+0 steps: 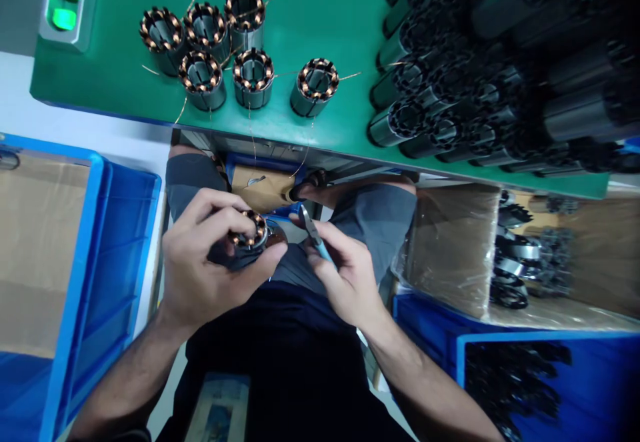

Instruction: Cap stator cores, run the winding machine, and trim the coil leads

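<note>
Over my lap, my left hand (215, 255) grips a copper-wound motor stator (255, 232), its fingers curled round the ring. My right hand (345, 269) is closed on a pair of small cutting pliers (317, 239) with light blue handles, the jaws pointing up and away from me. A short gap separates the pliers from the stator. Beyond my hands, several wound stators stand upright on the green tabletop (345, 2), thin copper wire ends sticking out. The closest of these is a lone stator (315, 89) standing apart to the right.
Dark stator cores (400, 122) are stacked at the table's right. A blue crate (120, 229) lined with cardboard is at my left. At right are a plastic-lined carton (450, 249) of metal parts and a blue bin (590, 389) with black pieces. Green-lit buttons (65, 19) sit top left.
</note>
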Available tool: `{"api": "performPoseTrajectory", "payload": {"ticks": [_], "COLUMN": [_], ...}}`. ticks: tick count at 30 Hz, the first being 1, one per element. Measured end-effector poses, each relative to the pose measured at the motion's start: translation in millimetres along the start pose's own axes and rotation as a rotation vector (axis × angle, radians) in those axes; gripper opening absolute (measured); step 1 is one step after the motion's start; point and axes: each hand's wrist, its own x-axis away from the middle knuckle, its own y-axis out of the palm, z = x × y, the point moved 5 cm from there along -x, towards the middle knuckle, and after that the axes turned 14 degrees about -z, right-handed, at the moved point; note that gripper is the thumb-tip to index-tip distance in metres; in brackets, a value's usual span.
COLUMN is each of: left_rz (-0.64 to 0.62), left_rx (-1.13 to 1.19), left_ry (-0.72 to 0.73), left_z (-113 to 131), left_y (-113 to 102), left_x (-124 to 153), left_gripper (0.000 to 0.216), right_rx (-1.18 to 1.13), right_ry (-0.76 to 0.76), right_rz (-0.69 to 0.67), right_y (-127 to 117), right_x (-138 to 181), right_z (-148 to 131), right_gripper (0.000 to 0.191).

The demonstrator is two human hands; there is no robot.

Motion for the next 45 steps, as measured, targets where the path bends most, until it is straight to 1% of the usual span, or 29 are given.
{"api": "performPoseTrajectory", "payload": {"ticks": [2,4,6,8,11,14,18,20,22,25,27,29,30,31,32,33,35,37,38,39,40,41,42,43,45], "left_rz": [-0.014,-0.004,-0.007,-0.028,-0.048,-0.055,-0.077,-0.079,-0.07,-0.033,0.025,0.098,0.133,0.169,0.21,0.258,0.351,0.417,0.455,0.499,0.536,0.553,0.548,0.529,0.468], "left_rx": [0.331,0.665,0.882,0.996,1.066,1.1,1.131,1.122,1.101,1.062,1.043,1.023,1.003,0.969,0.92,0.842,0.564,0.163,0.016,-0.095,-0.183,-0.252,-0.304,-0.34,-0.377], "left_ry": [-0.151,-0.297,-0.39,-0.42,-0.413,-0.382,-0.366,-0.367,-0.38,-0.402,-0.439,-0.511,-0.555,-0.594,-0.62,-0.628,-0.616,-0.614,-0.634,-0.654,-0.684,-0.723,-0.771,-0.823,-0.924], "left_z": [-15.2,-25.8,-28.7,-26.1,-20.4,-15.9,-12.2,-11.6,-12.7,-17.6,-24.4,-35.6,-42.9,-51.1,-59.9,-68.8,-84.5,-97.2,-105.5,-115.7,-128.3,-143.4,-160.7,-179.2,-215.8], "left_y": [5.1,14.1,24.2,32.5,40.6,45.0,47.9,48.4,50.3,58.1,63.3,61.7,55.6,44.4,27.2,3.6,-59.3,-129.5,-161.4,-189.7,-213.3,-231.7,-245.0,-254.1,-263.1], "left_x": [2.5,4.5,4.4,2.5,-0.6,-2.9,-4.0,-3.7,-2.8,-1.4,0.7,6.1,10.7,16.9,24.6,33.7,54.0,73.5,82.5,90.2,96.4,100.5,102.6,103.1,100.7], "left_gripper": [0.017,0.018,0.025,0.029,0.028,0.023,0.016,0.017,0.021,0.027,0.032,0.041,0.045,0.049,0.052,0.053,0.053,0.052,0.05,0.049,0.046,0.042,0.035,0.03,0.026], "right_rx": [0.095,0.195,0.293,0.372,0.427,0.437,0.43,0.415,0.385,0.305,0.243,0.196,0.186,0.185,0.193,0.205,0.239,0.258,0.264,0.269,0.272,0.273,0.273,0.272,0.274], "right_ry": [0.009,-0.038,-0.105,-0.16,-0.208,-0.217,-0.176,-0.156,-0.17,-0.212,-0.181,-0.094,-0.042,0.004,0.042,0.067,0.084,0.099,0.105,0.117,0.126,0.13,0.131,0.127,0.107], "right_rz": [0.021,0.05,0.096,0.138,0.196,0.227,0.239,0.229,0.212,0.164,0.097,0.006,-0.034,-0.066,-0.09,-0.106,-0.147,-0.187,-0.208,-0.239,-0.271,-0.301,-0.328,-0.35,-0.376], "right_y": [-0.7,0.0,1.3,3.0,3.5,2.4,0.2,-0.7,-1.4,-1.3,0.3,3.1,4.1,4.7,4.9,5.0,7.5,13.0,16.7,21.1,25.5,29.7,33.4,36.4,40.0], "right_x": [-2.3,-2.6,-1.1,0.7,2.0,1.6,2.7,4.1,5.6,4.9,0.9,-4.3,-6.3,-7.6,-8.2,-8.3,-7.6,-7.0,-7.2,-7.7,-8.6,-10.0,-11.5,-13.2,-15.9], "right_z": [1.1,-2.9,-9.2,-14.5,-18.6,-18.6,-14.6,-11.6,-9.4,-5.5,0.9,11.7,18.8,26.6,35.5,45.2,66.5,88.2,97.5,105.3,111.2,115.1,117.5,118.9,120.6], "right_gripper": [0.062,0.065,0.065,0.063,0.061,0.058,0.048,0.045,0.049,0.061,0.063,0.06,0.059,0.057,0.056,0.054,0.057,0.066,0.069,0.072,0.074,0.075,0.075,0.075,0.074]}}
